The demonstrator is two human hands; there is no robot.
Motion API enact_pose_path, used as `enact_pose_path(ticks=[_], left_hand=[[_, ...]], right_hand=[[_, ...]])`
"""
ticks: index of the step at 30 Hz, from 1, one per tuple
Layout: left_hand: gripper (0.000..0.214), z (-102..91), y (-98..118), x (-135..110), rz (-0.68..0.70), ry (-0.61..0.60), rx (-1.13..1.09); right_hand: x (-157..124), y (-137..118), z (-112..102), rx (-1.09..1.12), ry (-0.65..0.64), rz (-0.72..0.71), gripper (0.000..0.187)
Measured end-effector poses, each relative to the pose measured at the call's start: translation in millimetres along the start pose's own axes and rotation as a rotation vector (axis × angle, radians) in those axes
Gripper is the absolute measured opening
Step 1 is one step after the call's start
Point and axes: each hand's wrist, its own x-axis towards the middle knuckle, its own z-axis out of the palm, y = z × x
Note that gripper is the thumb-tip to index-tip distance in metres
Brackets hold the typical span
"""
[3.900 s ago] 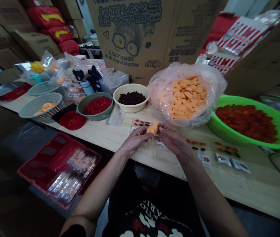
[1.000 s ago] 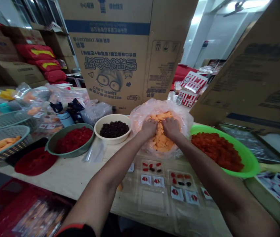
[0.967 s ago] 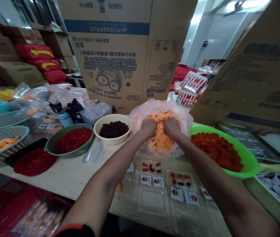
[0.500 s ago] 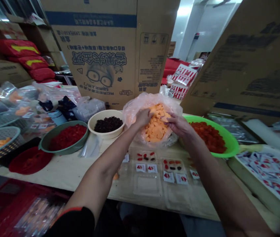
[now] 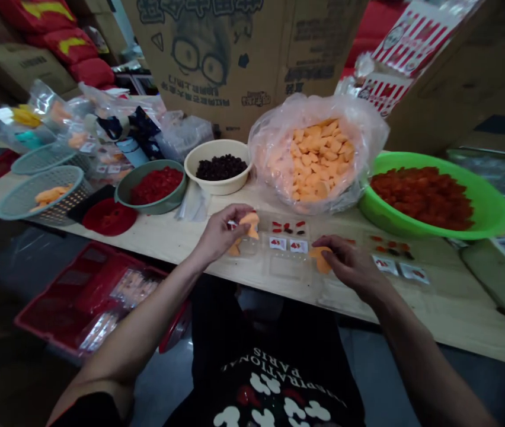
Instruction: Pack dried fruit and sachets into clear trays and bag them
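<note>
1. Your table (image 5: 452,308) is pale wood and goes from side to side in front of you.
2. A big brown box (image 5: 252,71) stands behind it, and puffy red packs (image 5: 74,47) are piled at the upper left.
3. Lower down on your left, a red crate (image 5: 41,296) has shiny clear packs (image 5: 132,287) in it.
4. On the table, a clear bag (image 5: 267,145) full of orange bits sits between a cream bowl (image 5: 221,187) of dark bits and a bright green tub (image 5: 486,201) of red-orange bits.
5. Clear trays (image 5: 288,267) lie near you, with little white packets (image 5: 298,245) in some of them.
6. Your left hand (image 5: 223,234) has its grip pinched on one orange piece (image 5: 250,224), over the left trays. Its long way runs roughly toward you, with a thin tip pointing at you and a bit right.
7. Your right hand (image 5: 345,259) pinches another orange piece, the right-hand one (image 5: 321,260), over a tray. It pokes out leftward past your fingers; its long way is hard to tell.
</note>
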Motion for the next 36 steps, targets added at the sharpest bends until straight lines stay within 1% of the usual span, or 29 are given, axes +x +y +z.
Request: enact_pose_path(ticks=[3, 5, 7, 9, 11, 13, 17, 19, 20, 23, 25, 27, 28, 29, 32, 33, 34, 36], left_hand=[[0.015, 1.9, -25, -33, 0.305, 0.034, 0.402], [0.015, 4.6, -43, -46, 0.492, 0.020, 0.579], [0.019, 5.6, -61, -54, 0.600, 0.008, 0.699], [0.020, 4.6, -75, -60, 0.627, 0.021, 0.763], [0.021, 2.3, -86, -64, 0.619, 0.035, 0.776], [0.025, -0.3, -92, -66, 0.608, 0.028, 0.764], [0.034, -4.5, -94, -69, 0.605, -0.110, 0.740], [0.037, -5.4, -92, -69, 0.609, -0.142, 0.748], [0.038, -5.3, -90, -70, 0.601, -0.136, 0.760], [0.039, -1.8, -83, -71, 0.507, -0.100, 0.832], [0.034, 2.8, -78, -71, 0.421, -0.107, 0.874], [0.028, 7.7, -73, -70, 0.355, -0.123, 0.860], [0.026, 9.9, -71, -69, 0.327, -0.108, 0.823], [0.025, 11.7, -70, -67, 0.296, -0.068, 0.773], [0.022, 15.7, -69, -57, 0.170, 0.116, 0.661], [0.024, 16.9, -69, -52, 0.122, 0.148, 0.665], [0.026, 18.1, -69, -48, 0.076, 0.154, 0.693], [0.026, 20.5, -69, -39, 0.012, 0.108, 0.772]], right_hand=[[-4, -2, 27, -0.211, 0.057, -0.108, 0.020], [-6, -7, 43, -0.306, 0.111, -0.190, 0.022], [-8, -11, 56, -0.399, 0.151, -0.254, 0.026], [-12, -15, 62, -0.479, 0.172, -0.281, 0.030], [-15, -16, 64, -0.529, 0.190, -0.298, 0.032], [-16, -14, 63, -0.542, 0.222, -0.318, 0.031], [-16, -8, 64, -0.567, 0.265, -0.332, 0.029], [-16, -7, 67, -0.596, 0.246, -0.340, 0.029], [-17, -8, 69, -0.611, 0.236, -0.340, 0.029], [-18, -13, 80, -0.684, 0.201, -0.298, 0.030], [-19, -17, 86, -0.719, 0.159, -0.263, 0.027], [-20, -17, 89, -0.665, 0.100, -0.266, 0.024], [-19, -16, 88, -0.605, 0.084, -0.276, 0.025], [-19, -13, 85, -0.540, 0.089, -0.283, 0.027], [-18, 1, 68, -0.440, 0.196, -0.244, 0.028], [-19, 5, 62, -0.439, 0.220, -0.225, 0.027], [-21, 7, 58, -0.439, 0.217, -0.211, 0.027], [-27, 8, 53, -0.438, 0.133, -0.215, 0.029]])
